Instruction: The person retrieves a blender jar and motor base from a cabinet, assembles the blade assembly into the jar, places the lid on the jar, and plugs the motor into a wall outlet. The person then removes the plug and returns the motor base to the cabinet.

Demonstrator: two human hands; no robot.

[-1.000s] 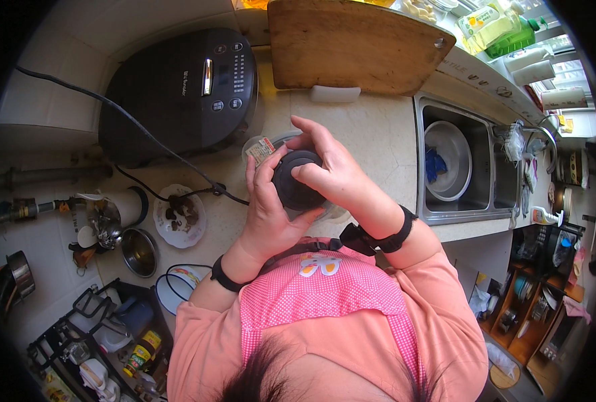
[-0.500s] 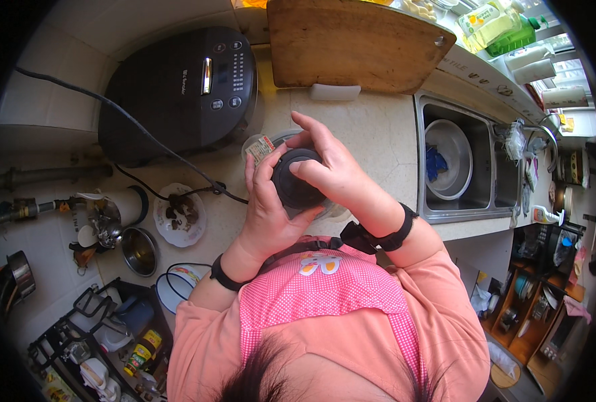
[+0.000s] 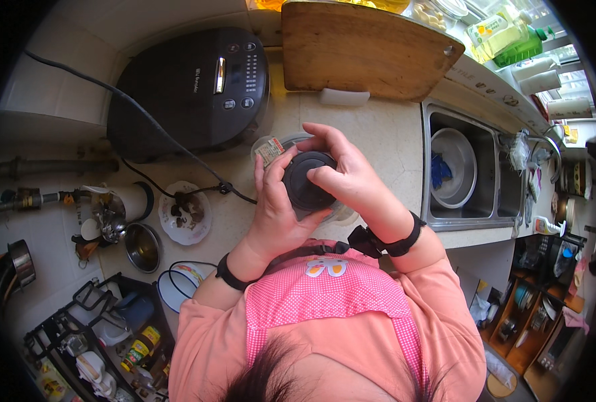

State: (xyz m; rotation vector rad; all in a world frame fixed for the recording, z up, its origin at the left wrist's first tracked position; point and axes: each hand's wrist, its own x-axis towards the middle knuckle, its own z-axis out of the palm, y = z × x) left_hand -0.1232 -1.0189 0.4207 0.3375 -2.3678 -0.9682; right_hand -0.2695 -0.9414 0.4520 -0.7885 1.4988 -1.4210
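Bare counter [image 3: 391, 134] lies open right of the hands, up to the sink [image 3: 469, 174] edge. Behind stand the cooker [image 3: 190, 87] and board [image 3: 365, 47]. Left, a cord [image 3: 177, 161], a dish [image 3: 185, 213] and a steel cup [image 3: 142, 246] crowd the way.

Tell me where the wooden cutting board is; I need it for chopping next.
In the head view, the wooden cutting board leans at the counter's back, right of the black rice cooker, left of the sink.

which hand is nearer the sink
Right. The right hand grips the black lid on the side toward the sink; the left hand is on the far side.
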